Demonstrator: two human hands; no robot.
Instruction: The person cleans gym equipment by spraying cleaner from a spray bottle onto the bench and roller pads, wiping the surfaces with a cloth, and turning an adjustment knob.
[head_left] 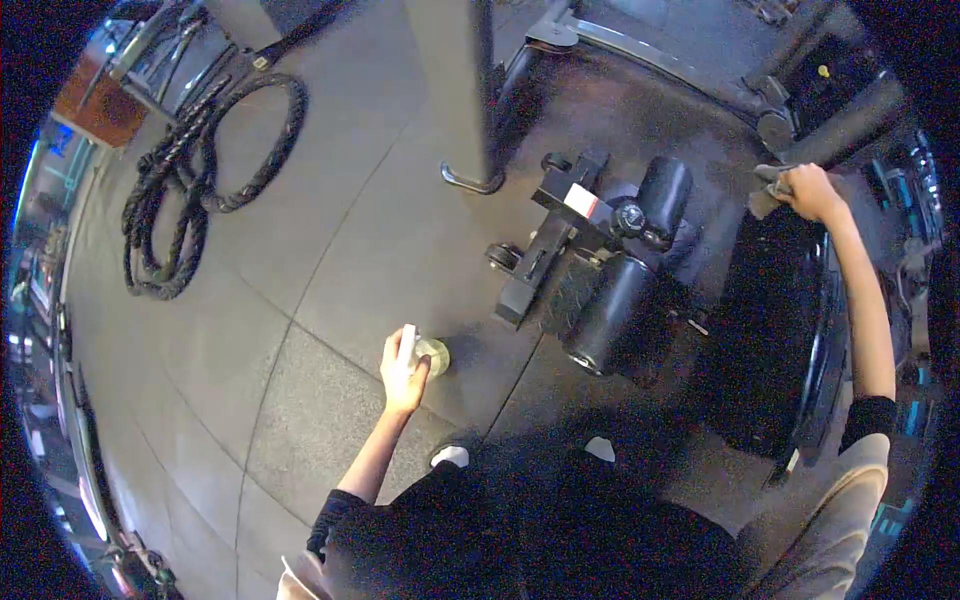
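Observation:
My left hand (400, 384) is closed around a spray bottle (437, 357) with a white top and pale yellow liquid inside. It hangs above the floor, just in front of my body. Far to the right, my right hand (814, 193) grips a grey cloth (765, 204). The cloth lies against the far end of a long black padded bench (762, 320), or just above it; I cannot tell which. My fingers hide part of the cloth.
Black foam rollers (612, 312) on a wheeled metal frame (548, 262) stand left of the bench. A grey upright post (455, 90) rises behind. A coiled black rope (205, 170) lies on the tiled floor (330, 240). My white shoe tips (452, 456) show below.

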